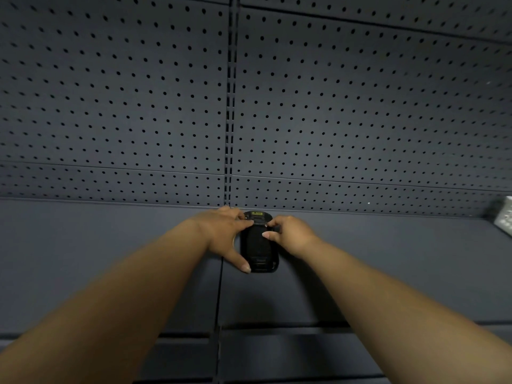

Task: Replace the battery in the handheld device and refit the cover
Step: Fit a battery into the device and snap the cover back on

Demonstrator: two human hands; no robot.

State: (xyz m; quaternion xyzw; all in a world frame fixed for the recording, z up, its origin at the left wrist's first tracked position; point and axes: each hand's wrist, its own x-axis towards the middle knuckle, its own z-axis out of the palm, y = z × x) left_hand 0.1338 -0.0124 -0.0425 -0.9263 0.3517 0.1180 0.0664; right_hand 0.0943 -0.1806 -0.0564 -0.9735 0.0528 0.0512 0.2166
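A black handheld device (259,246) lies back side up on the dark shelf (110,245), close to the pegboard wall. A small yellow label shows at its far end. My left hand (225,231) clasps the device's left side, thumb stretched down to its near left corner and fingers at its far end. On the right side, my right hand (289,234) pinches the upper part of the device with thumb and fingertips. Whether the cover is on or loose cannot be told; no separate battery is in view.
A dark perforated pegboard wall (166,106) rises right behind the device. A vertical slotted post (229,120) splits the wall. At the far right edge of the shelf lies a pale grey object (505,217), partly cut off. Lower shelf fronts (277,350) run below.
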